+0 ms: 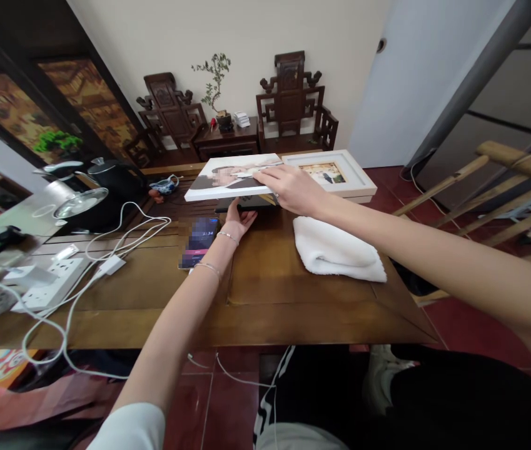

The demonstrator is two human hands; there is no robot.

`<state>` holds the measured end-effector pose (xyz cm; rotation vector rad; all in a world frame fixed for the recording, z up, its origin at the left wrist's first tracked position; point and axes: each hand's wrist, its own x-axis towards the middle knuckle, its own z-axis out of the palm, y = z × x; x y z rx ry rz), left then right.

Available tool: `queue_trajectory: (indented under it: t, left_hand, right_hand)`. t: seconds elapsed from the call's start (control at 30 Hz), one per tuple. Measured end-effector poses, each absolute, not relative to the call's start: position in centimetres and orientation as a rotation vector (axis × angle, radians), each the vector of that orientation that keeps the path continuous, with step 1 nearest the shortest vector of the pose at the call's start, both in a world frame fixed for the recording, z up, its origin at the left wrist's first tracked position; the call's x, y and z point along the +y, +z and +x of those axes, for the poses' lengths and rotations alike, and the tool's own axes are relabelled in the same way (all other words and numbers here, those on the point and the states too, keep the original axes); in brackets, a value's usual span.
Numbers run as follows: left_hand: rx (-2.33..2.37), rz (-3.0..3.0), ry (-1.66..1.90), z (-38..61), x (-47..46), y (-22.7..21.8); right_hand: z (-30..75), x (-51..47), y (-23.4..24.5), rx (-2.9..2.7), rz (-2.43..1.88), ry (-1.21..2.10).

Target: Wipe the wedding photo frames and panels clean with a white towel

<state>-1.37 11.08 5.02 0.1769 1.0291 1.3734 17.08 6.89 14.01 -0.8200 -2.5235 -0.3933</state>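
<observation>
A white canvas photo print (227,178) is lifted at its near edge above a dark frame (246,203) on the wooden table (265,294). My right hand (293,187) lies flat on top of the print's right end, fingers stretched toward the left. My left hand (238,220) reaches palm-up under the print's near edge, fingers tucked beneath it and touching the dark frame. A white-framed photo (335,175) lies just right of the print. A folded white towel (335,250) rests near my right forearm. A phone (199,240) with a lit screen lies beside my left wrist.
Power strips (49,284) and white cables (119,240) cover the table's left side. A black kettle (115,181) and a pot with a glass lid (80,203) stand at the far left. Two carved chairs (293,103) and a small potted plant (218,87) stand by the wall. A wooden rail (504,181) runs on the right.
</observation>
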Motion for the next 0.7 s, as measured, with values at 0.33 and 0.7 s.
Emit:
queue_trajectory:
  t: [0.33,0.7]
  left_hand:
    - [1.000,0.275,1.348,-2.3,2.8,5.5]
    - [1.040,0.246,1.354,-2.7,-7.5,6.0]
  right_hand:
    - [17.2,7.4,12.8,-2.538,-0.781,-0.490]
    - [15.3,10.0,10.3,-2.604,-0.848,-0.455]
